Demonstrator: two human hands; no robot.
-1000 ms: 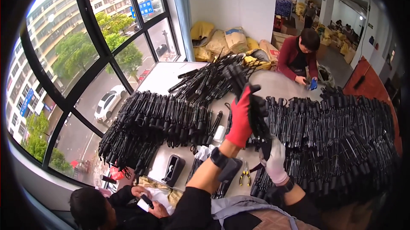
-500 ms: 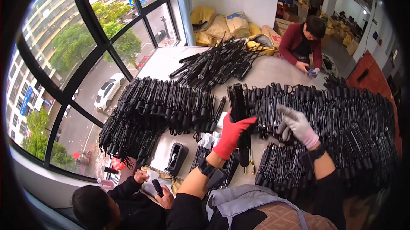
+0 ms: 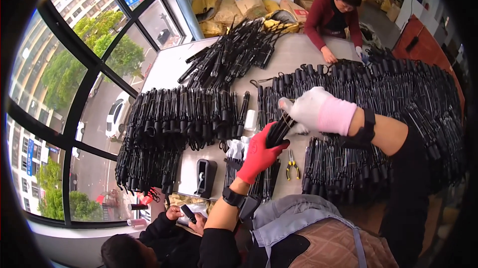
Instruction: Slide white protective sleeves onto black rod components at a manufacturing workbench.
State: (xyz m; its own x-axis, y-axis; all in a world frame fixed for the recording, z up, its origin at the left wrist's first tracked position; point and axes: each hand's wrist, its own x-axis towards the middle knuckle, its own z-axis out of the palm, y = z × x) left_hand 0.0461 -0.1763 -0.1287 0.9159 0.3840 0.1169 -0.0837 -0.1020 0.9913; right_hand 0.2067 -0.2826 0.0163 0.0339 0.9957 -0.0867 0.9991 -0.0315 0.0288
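My left hand (image 3: 261, 153), in a red glove, is closed around a bundle of black folding umbrella frames (image 3: 282, 129), held tilted over the table. My right hand (image 3: 314, 110), in a white glove with a pink cuff, closes over the upper end of the same bundle. Its thumb points left across the ribs, and most of its fingers are hidden behind. A thin tan strand shows near that thumb; I cannot tell whether it is a band. Just below the hands, yellow-handled pliers (image 3: 292, 166) lie on the table.
Rows of umbrella frames (image 3: 184, 116) line the left, with more rows (image 3: 398, 93) at right and a loose heap (image 3: 231, 51) at the back. A black tape dispenser (image 3: 204, 178) stands near the front edge. One co-worker (image 3: 333, 19) works across the table, another (image 3: 149, 248) sits at lower left.
My right hand has come left from open air onto the bundle. The left hand has lowered and tilted the bundle. Across the table, the co-worker's hands have come down to the frames.
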